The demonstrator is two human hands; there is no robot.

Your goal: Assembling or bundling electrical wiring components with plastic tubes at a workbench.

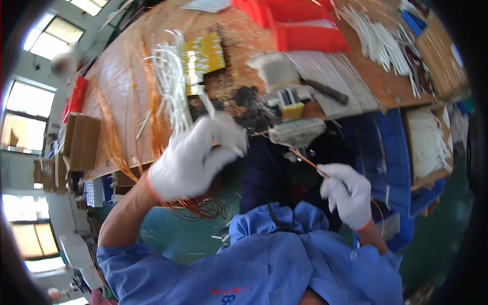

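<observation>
One copper-coloured wire (310, 162) was pinched between the thumb and fingers of your gloved right hand (348, 195), in front of the table's near edge. Its far end slanted up and left to just beside a pale, rough block (297, 133) at that edge. Above that block sat a small yellow block (292, 111), with a dark handle (328, 91) lying to its right. Your gloved left hand (195, 155) was curled at the table's edge, blurred, its thumb apart from its fingers; whether it held anything, you could not have told. Just beyond it lay a bundle of white tubes (170, 76), beside a yellow sheet (213, 53), with copper-coloured strands (154, 96) to the left. Farther out, a red bin (311, 36) stood on the wooden table (249, 38), more white strips (376, 43) lay at right, and a blue crate (381, 157) stood beyond your right hand.
</observation>
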